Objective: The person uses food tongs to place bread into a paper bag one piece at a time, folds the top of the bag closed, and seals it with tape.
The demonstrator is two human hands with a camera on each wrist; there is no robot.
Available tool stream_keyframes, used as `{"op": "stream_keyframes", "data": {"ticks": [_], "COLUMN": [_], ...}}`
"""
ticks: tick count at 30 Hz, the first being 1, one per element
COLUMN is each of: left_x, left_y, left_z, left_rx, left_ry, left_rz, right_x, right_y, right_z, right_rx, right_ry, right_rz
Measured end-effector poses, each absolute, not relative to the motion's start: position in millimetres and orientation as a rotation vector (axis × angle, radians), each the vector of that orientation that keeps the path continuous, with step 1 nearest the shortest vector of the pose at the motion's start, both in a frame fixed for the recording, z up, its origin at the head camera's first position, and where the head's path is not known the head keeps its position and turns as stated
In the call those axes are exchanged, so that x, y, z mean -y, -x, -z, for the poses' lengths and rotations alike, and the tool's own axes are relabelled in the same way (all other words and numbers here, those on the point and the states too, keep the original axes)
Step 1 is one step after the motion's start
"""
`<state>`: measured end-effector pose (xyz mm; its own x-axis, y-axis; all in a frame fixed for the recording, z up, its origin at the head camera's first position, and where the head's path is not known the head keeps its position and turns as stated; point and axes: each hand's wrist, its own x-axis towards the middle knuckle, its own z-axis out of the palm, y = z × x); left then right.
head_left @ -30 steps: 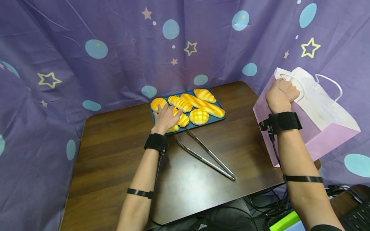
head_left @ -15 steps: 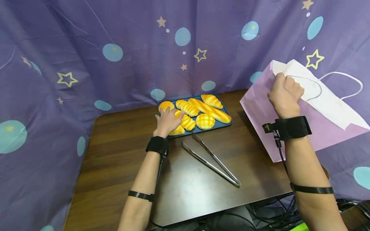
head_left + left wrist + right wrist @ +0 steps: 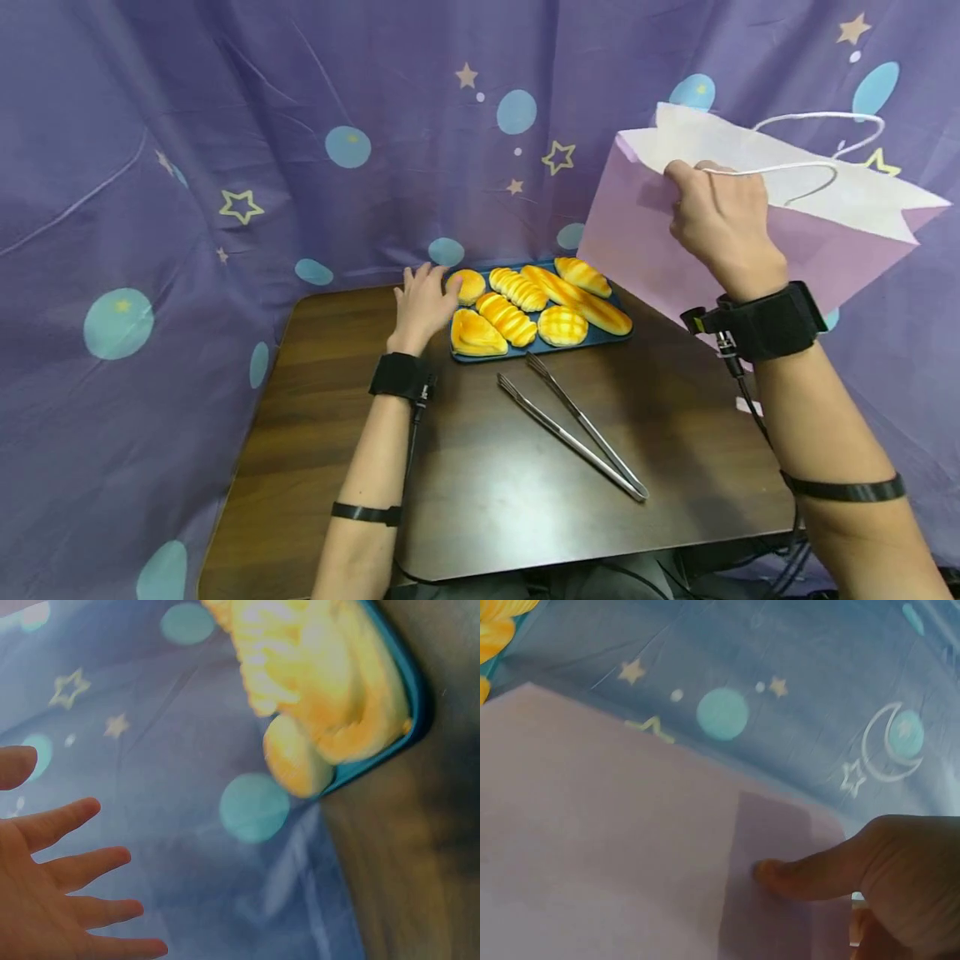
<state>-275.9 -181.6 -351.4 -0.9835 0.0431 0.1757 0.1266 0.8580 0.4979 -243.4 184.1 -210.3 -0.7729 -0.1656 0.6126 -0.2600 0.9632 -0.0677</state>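
Observation:
My right hand (image 3: pixel 723 217) grips the rim of a pink paper bag (image 3: pixel 645 221) with a white inside and white cord handles. The bag hangs tilted at the right, and in the right wrist view the thumb (image 3: pixel 802 877) presses against its side. My left hand (image 3: pixel 422 308) has its fingers spread beside the left end of a blue tray (image 3: pixel 600 336) and holds nothing. Several bread pieces lie on that tray, among them a long loaf (image 3: pixel 588 304), a crosshatched bun (image 3: pixel 562 326), a triangular pastry (image 3: pixel 477 333) and a round bun (image 3: pixel 469 287).
Metal tongs (image 3: pixel 570 438) lie spread on the brown wooden table (image 3: pixel 337 433), in front of the tray. A small white piece (image 3: pixel 748 406) lies near the right forearm. Behind the table hangs a purple curtain (image 3: pixel 390 100) with stars and dots. Cables run along the forearms.
The right hand has raised the paper bag and swung it left, toward the tray. The left hand has drawn back from over the bread to the tray's left side. The head view has shifted too.

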Motion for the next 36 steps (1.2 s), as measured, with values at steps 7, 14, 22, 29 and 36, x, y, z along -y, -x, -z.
{"op": "stream_keyframes", "data": {"ticks": [7,14,22,29,36], "left_x": [215.2,243.1,267.2,287.7,295.9], "left_y": [262.5,238.4,217.4,195.3,178.1], "left_z": [313.7,276.3,247.3,232.3,226.3], "left_rx": [2.727,2.590,2.465,2.387,2.408], "left_ry": [0.058,0.041,0.013,-0.046,0.031], "left_rz": [0.847,0.824,0.769,0.759,0.782], "right_x": [-150.6,-118.5,-86.2,-56.5,-32.4], "right_y": [261.8,273.8,281.6,285.1,289.8], "right_z": [206.1,215.6,227.6,241.5,260.8], "right_rx": [2.387,2.264,2.138,1.955,1.849], "right_ry": [-0.623,-0.904,-1.242,-1.433,-1.582], "right_rz": [-0.162,-0.171,-0.239,-0.350,-0.473]}}
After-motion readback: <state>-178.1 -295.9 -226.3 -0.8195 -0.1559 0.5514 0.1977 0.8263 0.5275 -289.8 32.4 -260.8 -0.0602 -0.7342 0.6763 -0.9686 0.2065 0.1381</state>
